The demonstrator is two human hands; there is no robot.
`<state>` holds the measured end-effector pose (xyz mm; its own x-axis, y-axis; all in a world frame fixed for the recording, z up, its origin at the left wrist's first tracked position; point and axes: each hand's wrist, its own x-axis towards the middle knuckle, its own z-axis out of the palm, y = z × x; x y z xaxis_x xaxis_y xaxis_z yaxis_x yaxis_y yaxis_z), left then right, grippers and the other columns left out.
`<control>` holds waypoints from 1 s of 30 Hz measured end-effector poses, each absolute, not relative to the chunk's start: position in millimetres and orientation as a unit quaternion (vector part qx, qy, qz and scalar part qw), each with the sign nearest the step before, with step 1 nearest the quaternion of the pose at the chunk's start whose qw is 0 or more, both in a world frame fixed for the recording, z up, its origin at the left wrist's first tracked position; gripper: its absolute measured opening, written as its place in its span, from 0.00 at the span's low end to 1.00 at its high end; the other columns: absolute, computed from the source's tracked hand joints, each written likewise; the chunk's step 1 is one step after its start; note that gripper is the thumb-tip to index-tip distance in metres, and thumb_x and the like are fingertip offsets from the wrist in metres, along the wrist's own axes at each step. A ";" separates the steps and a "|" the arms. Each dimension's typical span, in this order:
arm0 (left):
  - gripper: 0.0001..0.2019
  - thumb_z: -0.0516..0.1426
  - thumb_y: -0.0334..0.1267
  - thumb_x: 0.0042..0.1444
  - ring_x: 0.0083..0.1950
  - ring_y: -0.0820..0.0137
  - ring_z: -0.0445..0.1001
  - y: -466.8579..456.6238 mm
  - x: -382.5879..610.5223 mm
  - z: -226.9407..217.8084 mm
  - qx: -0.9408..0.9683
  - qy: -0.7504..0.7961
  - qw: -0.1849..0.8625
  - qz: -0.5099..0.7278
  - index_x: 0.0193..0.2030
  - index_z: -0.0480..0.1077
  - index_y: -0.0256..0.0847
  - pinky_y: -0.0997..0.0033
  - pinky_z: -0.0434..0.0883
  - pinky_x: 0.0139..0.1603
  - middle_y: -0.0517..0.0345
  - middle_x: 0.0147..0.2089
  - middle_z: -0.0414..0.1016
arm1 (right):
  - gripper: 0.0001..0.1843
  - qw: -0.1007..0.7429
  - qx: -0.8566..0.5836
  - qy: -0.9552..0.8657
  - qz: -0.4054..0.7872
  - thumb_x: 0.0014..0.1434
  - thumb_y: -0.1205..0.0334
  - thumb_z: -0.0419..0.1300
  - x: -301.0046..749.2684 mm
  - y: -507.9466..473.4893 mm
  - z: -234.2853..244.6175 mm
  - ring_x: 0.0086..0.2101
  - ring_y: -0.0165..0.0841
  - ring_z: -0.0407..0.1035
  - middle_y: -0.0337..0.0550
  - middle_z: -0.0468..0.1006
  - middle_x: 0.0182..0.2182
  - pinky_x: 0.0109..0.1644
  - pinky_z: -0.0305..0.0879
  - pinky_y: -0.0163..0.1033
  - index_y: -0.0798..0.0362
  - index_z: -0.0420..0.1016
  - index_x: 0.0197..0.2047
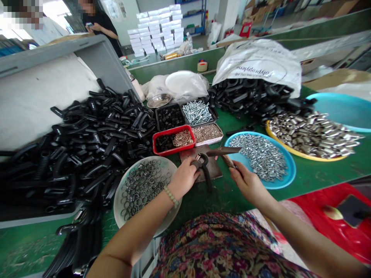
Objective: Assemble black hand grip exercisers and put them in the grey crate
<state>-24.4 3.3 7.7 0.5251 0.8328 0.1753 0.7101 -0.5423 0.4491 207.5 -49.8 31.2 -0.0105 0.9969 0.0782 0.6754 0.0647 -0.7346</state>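
My left hand (184, 175) is closed on a black plastic handle part (206, 170) with a ring-shaped end and a bit of shiny metal. The part is held over a flat metal plate (216, 170) on the bench. My right hand (246, 180) grips a hammer (224, 151) by its short wooden handle. Its long, narrow head lies across, just above and beyond the black part; I cannot tell whether they touch. Left of my left wrist stands a pale bowl (120, 210) of metal rings. Beside my right hand is a blue tray (290, 181) of small metal pieces.
Black plastic handles (95, 143) fill a tipped grey crate (113, 61) at left. Behind the plate stand a red tray (158, 150) and a white tray (218, 138) of small parts. Metal sleeves (313, 133) and a white sack (261, 58) are at right. A person (106, 29) stands beyond.
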 end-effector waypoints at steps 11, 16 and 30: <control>0.07 0.54 0.36 0.60 0.51 0.61 0.63 -15.7 -14.1 5.3 0.904 0.404 0.098 0.100 0.37 0.73 0.38 0.60 0.68 0.52 0.53 0.48 0.70 | 0.21 0.309 -0.631 -0.660 0.265 0.64 0.51 0.46 207.8 -50.0 31.5 0.26 0.36 0.72 0.45 0.78 0.28 0.31 0.67 0.37 0.56 0.68 0.50; 0.07 0.54 0.35 0.60 0.49 0.61 0.63 -14.8 -14.1 5.3 0.903 0.411 0.082 0.095 0.37 0.72 0.37 0.59 0.68 0.51 0.51 0.49 0.69 | 0.21 0.303 -0.630 -0.661 0.271 0.64 0.51 0.46 208.6 -51.0 32.6 0.27 0.36 0.73 0.46 0.78 0.29 0.31 0.67 0.37 0.56 0.67 0.51; 0.08 0.52 0.31 0.60 0.53 0.59 0.64 -18.9 -15.9 7.0 0.912 0.396 0.077 0.078 0.35 0.73 0.37 0.59 0.68 0.52 0.51 0.51 0.69 | 0.21 0.308 -0.623 -0.666 0.272 0.65 0.51 0.46 207.3 -51.8 30.4 0.27 0.35 0.72 0.45 0.78 0.29 0.31 0.67 0.37 0.56 0.67 0.52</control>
<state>-15.9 -18.9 7.0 0.6746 0.7337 0.0811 0.7097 -0.6748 0.2023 207.3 -51.8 30.4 -0.0345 0.9969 0.0703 0.6615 0.0755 -0.7461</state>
